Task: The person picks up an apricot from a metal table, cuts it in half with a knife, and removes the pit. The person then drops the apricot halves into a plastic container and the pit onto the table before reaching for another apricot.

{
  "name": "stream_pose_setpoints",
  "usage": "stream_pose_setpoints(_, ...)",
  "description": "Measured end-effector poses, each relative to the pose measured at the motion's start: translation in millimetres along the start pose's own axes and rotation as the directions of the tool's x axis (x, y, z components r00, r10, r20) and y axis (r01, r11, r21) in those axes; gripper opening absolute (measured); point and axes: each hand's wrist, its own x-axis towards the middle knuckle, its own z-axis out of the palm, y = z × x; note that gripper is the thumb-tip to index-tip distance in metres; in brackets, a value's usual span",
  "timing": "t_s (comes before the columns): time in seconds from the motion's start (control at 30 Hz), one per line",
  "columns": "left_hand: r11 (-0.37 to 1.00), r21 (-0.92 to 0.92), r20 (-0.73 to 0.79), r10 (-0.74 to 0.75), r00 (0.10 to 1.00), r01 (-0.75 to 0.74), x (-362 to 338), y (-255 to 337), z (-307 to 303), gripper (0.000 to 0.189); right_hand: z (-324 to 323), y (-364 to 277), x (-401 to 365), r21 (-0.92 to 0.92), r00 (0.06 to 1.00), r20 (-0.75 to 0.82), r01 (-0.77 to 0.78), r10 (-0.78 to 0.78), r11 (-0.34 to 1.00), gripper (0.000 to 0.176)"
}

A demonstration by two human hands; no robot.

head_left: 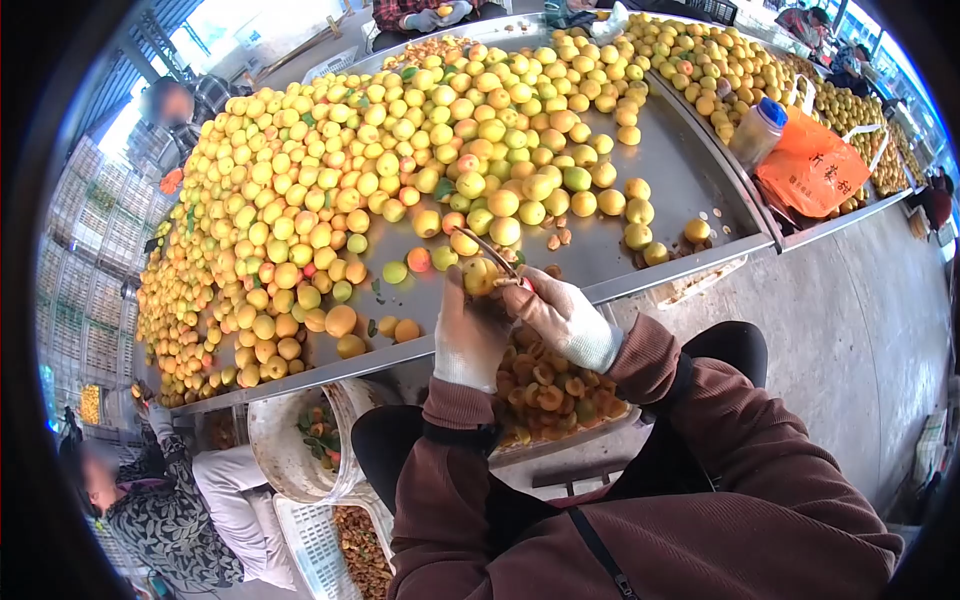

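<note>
My left hand [468,335], in a pale work glove, is closed around a yellow apricot [479,277] just over the metal table's near edge. My right hand [565,318], also gloved, grips a small knife [490,250] with a thin, slightly curved metal blade. The blade extends up and left beside the apricot, and a bit of red shows at my right fingers. Directly below both hands, a crate of halved apricots [560,390] sits between my knees, partly hidden by my gloves and sleeves.
A large heap of apricots [330,160] covers much of the metal table [690,160]. An orange bag [815,165] and blue-lidded jar [758,133] sit right. At lower left are a white bucket [290,440] and a white crate [312,540] containing brown pits. Several people work around the table.
</note>
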Motion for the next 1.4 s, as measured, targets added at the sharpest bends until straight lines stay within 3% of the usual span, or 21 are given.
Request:
stream_pose_setpoints(0.1, 0.998, -0.017, 0.043, 0.058, 0.997, -0.057, -3, -1, 0, 0.060, 7, 14, 4, 0.098, 0.997, 0.023, -0.072, 0.070, 0.993, 0.044)
stream_pose_setpoints(0.13, 0.996, -0.053, 0.065, 0.076, 0.995, -0.072, -4, -2, 4, 0.062, 12, 17, 5, 0.183, 0.999, 0.017, -0.033, 0.030, 0.982, 0.046)
stream_pose_setpoints(0.3, 0.989, -0.100, 0.087, 0.119, 0.989, -0.110, -6, 1, 0, 0.065, 13, 9, 4, 0.131, 0.996, 0.048, -0.078, 0.072, 0.988, 0.045)
stream_pose_setpoints(0.37, 0.987, -0.077, 0.167, 0.155, 0.974, -0.144, -7, 1, -6, 0.067, 17, 9, 4, 0.108, 0.995, 0.074, -0.071, 0.064, 0.992, 0.045)
stream_pose_setpoints(0.47, 0.987, -0.047, 0.108, 0.155, 0.982, -0.151, -10, 2, -5, 0.067, 22, 14, 2, 0.169, 1.000, 0.020, -0.012, 0.008, 0.985, 0.042)
stream_pose_setpoints(0.6, 0.984, -0.064, 0.142, 0.171, 0.975, -0.164, -9, -3, -7, 0.063, 21, 4, 1, -0.003, 0.998, -0.016, -0.052, 0.052, 0.999, 0.039)
stream_pose_setpoints(0.7, 0.954, 0.092, 0.098, 0.277, 0.956, -0.286, -15, 2, 7, 0.058, 22, -12, -3, -0.091, 0.997, -0.052, -0.064, 0.059, 0.994, 0.037)
stream_pose_setpoints(0.77, 0.862, 0.308, 0.211, 0.352, 0.912, -0.403, -17, 13, 5, 0.054, 20, -11, -4, -0.142, 0.995, -0.074, -0.075, 0.065, 0.987, 0.036)
stream_pose_setpoints(0.8, 0.863, 0.310, 0.212, 0.347, 0.913, -0.400, -18, 20, 3, 0.054, 16, -6, -5, -0.132, 0.999, -0.012, -0.051, 0.050, 0.990, 0.037)
stream_pose_setpoints(0.87, 0.644, 0.656, 0.235, 0.323, 0.917, -0.395, -19, 34, -2, 0.061, 9, -2, -6, -0.118, 0.998, 0.046, -0.028, 0.033, 0.993, 0.039)
stream_pose_setpoints(0.97, 0.709, 0.574, 0.279, 0.301, 0.912, -0.410, -19, 30, -4, 0.055, 0, -10, -7, -0.143, 0.993, 0.111, 0.063, -0.047, 0.988, 0.035)
stream_pose_setpoints(1.0, 0.822, 0.420, 0.250, 0.303, 0.920, -0.385, -18, 21, 2, 0.057, 0, -16, -9, -0.161, 0.996, 0.073, 0.062, -0.051, 0.985, 0.034)
stream_pose_setpoints(1.03, 0.822, 0.421, 0.256, 0.296, 0.920, -0.382, -17, 14, 6, 0.057, 1, -19, -10, -0.177, 0.998, 0.031, 0.061, -0.057, 0.982, 0.032)
stream_pose_setpoints(1.1, 0.965, 0.227, 0.159, 0.100, 0.982, -0.135, -17, 6, 12, 0.056, 3, -12, -8, -0.158, 0.997, -0.011, 0.073, -0.076, 0.985, 0.031)
stream_pose_setpoints(1.17, 0.942, 0.284, 0.179, 0.128, 0.976, -0.176, -21, 14, 15, 0.050, -1, -11, -9, -0.145, 0.995, -0.035, 0.084, -0.090, 0.986, 0.030)
stream_pose_setpoints(1.23, 0.618, 0.686, 0.343, 0.190, 0.920, -0.384, -22, 29, 7, 0.044, -13, -20, -10, -0.321, 0.996, 0.078, 0.066, -0.043, 0.945, 0.028)
stream_pose_setpoints(1.27, 0.391, 0.828, 0.359, 0.179, 0.916, -0.401, -21, 35, 5, 0.040, -15, -12, -9, -0.270, 0.996, 0.086, 0.039, -0.016, 0.962, 0.029)
stream_pose_setpoints(1.3, 0.395, 0.829, 0.354, 0.179, 0.918, -0.397, -22, 35, 8, 0.040, -18, -4, -8, -0.270, 0.996, 0.088, 0.034, -0.011, 0.962, 0.029)
stream_pose_setpoints(1.37, 0.129, 0.933, 0.314, 0.156, 0.936, -0.335, -27, 36, 13, 0.039, -22, 10, -9, -0.380, 0.989, 0.115, 0.134, -0.097, 0.915, 0.031)
stream_pose_setpoints(1.4, 0.315, 0.882, 0.323, 0.138, 0.936, -0.351, -23, 30, 5, 0.045, -20, 13, -9, -0.399, 0.990, 0.077, 0.138, -0.117, 0.906, 0.028)
